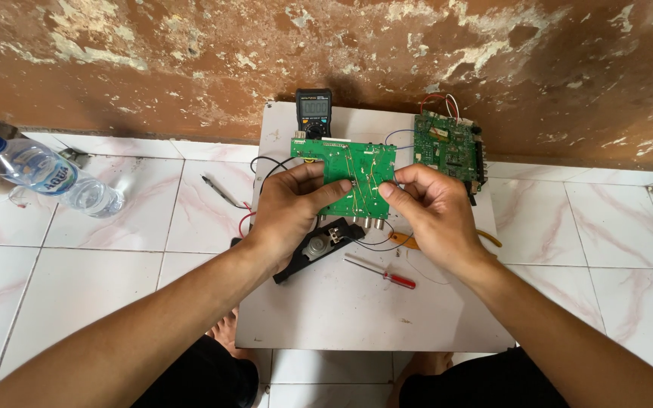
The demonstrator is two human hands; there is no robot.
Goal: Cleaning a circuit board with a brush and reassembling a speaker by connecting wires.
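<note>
Gripping the green circuit board (345,175) above the white work board (357,310), left hand (292,208) and right hand (428,211) pinched its lower edges; light, rigid, probably fragile, it was best held by the edges.

White board (341,317) on tiled floor (115,249), bearing multimeter (314,109), second circuit board (447,147), red-handled screwdriver (387,274).

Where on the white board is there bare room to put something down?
The near part of the white board, between the red-handled screwdriver and the person's knees, is bare. The far half is crowded: multimeter, second circuit board, wires, a black part, and both hands, left and right, holding the green circuit board.
</note>
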